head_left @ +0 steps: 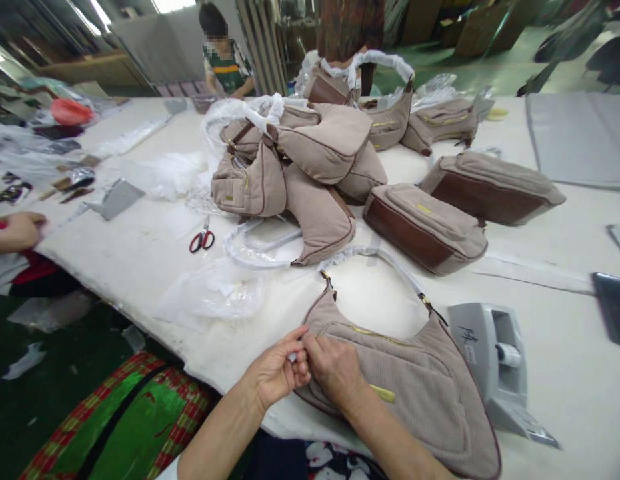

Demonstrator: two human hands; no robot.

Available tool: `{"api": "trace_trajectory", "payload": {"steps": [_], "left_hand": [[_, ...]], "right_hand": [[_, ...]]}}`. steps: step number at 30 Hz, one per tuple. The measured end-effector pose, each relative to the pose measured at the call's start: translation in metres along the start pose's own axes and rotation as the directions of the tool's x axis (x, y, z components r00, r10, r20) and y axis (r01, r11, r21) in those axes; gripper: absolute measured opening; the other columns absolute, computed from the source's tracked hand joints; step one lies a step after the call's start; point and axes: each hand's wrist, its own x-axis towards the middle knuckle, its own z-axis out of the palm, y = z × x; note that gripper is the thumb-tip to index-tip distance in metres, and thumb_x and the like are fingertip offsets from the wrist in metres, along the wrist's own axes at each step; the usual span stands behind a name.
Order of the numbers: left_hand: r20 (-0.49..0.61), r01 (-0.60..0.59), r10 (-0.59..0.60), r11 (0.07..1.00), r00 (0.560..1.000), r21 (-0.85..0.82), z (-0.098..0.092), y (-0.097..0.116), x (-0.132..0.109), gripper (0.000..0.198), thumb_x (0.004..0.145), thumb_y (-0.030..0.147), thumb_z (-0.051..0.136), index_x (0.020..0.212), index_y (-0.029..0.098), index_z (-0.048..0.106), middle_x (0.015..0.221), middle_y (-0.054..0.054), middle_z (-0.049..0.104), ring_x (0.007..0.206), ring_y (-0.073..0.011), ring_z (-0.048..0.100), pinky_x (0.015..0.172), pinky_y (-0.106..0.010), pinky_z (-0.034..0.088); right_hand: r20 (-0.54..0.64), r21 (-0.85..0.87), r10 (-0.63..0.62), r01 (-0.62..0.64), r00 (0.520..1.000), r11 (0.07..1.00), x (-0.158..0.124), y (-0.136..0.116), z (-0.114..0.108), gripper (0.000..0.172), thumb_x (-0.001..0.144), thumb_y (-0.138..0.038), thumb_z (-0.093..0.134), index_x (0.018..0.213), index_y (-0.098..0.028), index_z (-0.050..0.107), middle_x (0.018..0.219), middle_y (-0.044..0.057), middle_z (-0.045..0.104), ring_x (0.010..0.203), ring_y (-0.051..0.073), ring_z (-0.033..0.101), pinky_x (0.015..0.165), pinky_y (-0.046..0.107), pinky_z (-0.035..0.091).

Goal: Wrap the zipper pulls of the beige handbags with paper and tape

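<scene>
A beige fabric handbag [420, 387] with a plastic-wrapped handle lies flat at the near edge of the white table [555, 373]. My left hand [279, 369] and my right hand [335, 370] meet at the bag's left corner. Both are closed in a pinch on a small white piece at the bag's edge, near the gold zipper. What the white piece is, I cannot make out. A small yellow tab shows on the bag front beside my right wrist.
A pile of beige handbags [300, 167] fills the table's middle, with two brown-sided ones [425, 227] to the right. Red-handled scissors [202, 240] and clear plastic bags [210, 293] lie to the left. A grey tape dispenser [495, 360] stands right of my bag. Other people work at the far side and left edge.
</scene>
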Motion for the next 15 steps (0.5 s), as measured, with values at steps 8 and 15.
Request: {"api": "trace_trajectory", "payload": {"steps": [8,15], "left_hand": [[-0.039,-0.097,0.112,0.957,0.993,0.273,-0.007,-0.012,0.000,0.016,0.071,0.023,0.063,0.072,0.013,0.051,0.050,0.001,0.057,0.046,-0.0146,0.059,0.050,-0.027,0.049],[-0.085,-0.309,0.400,0.811,0.913,0.498,-0.010,-0.025,0.001,0.034,0.068,0.037,0.064,0.091,0.014,0.055,0.056,0.002,0.060,0.048,-0.0136,0.060,0.048,-0.022,0.045]], "right_hand": [[0.200,0.158,0.179,-0.212,0.963,0.964,0.003,0.010,-0.019,0.040,0.077,-0.020,0.055,0.115,-0.015,0.050,0.078,0.006,0.066,0.062,0.018,0.060,0.050,0.025,0.037],[0.177,0.539,0.054,-0.143,0.983,0.830,0.008,0.035,-0.038,0.024,0.075,-0.014,0.053,0.097,-0.017,0.062,0.075,0.002,0.062,0.065,0.013,0.053,0.062,0.022,0.038]]}}
